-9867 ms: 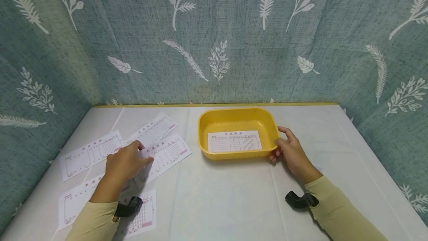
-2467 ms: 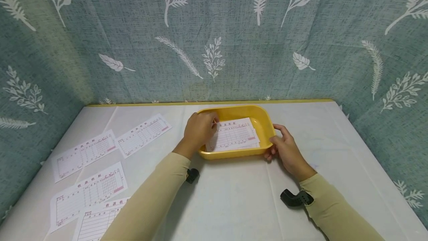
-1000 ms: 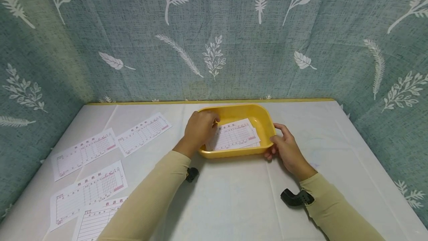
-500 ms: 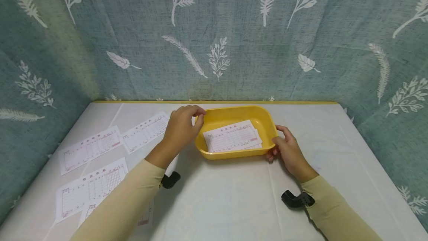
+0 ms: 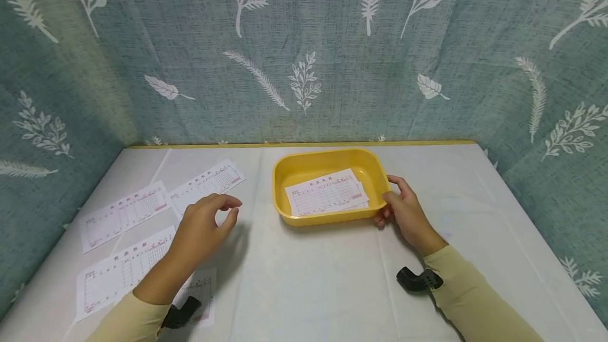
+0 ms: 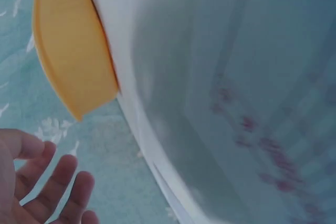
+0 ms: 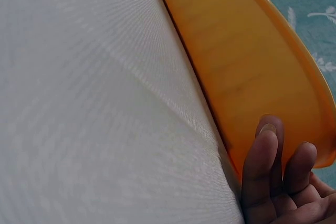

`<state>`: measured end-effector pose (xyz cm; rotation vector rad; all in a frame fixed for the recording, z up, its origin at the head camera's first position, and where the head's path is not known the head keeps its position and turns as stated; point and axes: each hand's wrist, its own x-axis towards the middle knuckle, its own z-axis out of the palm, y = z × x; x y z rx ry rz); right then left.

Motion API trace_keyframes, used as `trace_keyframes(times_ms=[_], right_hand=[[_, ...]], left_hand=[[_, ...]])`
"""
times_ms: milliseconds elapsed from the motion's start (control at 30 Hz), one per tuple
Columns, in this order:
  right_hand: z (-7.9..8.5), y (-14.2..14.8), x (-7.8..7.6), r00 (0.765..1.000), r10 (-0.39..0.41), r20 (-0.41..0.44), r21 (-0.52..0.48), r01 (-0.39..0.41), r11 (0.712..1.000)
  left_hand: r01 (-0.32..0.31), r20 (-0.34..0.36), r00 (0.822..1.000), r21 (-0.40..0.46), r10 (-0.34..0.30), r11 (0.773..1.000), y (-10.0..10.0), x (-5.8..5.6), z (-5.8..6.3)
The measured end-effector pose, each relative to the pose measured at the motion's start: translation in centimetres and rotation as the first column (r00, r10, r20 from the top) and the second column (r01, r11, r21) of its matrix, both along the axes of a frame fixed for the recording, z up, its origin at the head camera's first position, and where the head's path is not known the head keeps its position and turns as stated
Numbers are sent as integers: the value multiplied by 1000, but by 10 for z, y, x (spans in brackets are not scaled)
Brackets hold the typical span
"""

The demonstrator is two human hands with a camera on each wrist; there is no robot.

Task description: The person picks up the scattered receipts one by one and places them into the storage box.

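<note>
The left hand (image 5: 201,231) has moved leftward from the yellow tray (image 5: 318,164), thumb and forefinger apart, apparently above paper slips (image 5: 121,273), while the right hand (image 5: 409,212) grips the tray's right end.

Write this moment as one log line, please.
left hand: empty, over table | right hand: holds yellow tray | in tray: overlapping papers | on table: loose papers, left

There's bare tabletop (image 5: 263,239) between left fingers (image 5: 224,201) and yellow tray (image 5: 328,160), while right fingers (image 5: 402,184) block the tray's right end!
</note>
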<state>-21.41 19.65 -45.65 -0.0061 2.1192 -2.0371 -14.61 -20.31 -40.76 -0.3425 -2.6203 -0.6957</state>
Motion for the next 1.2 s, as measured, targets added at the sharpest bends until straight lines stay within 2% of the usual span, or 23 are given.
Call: trace_keyframes(times_ms=[167, 300, 600, 833, 1200], right_hand=[[-1, 0, -1, 1000, 0, -9, -13, 0, 1000], [-2, -1, -1, 1000, -5, -11, -21, 5, 1000], [-3, 0, 0, 1000, -15, 6, -12, 16, 1000], [-2, 1, -1, 1000, -19, 1, -12, 19, 1000], [-2, 1, -1, 1000, -8, -9, -17, 8, 1000]], left_hand=[[-9, 5, 1000, 14, 9, 1000, -7, 12, 0], [-21, 26, 999, 48, 20, 999, -10, 15, -1], [-94, 63, 994, 93, 89, 991, -21, 8, -2], [-119, 79, 991, 86, 112, 989, -28, 0, -2], [-133, 111, 986, 43, 127, 990, -35, -11, 9]])
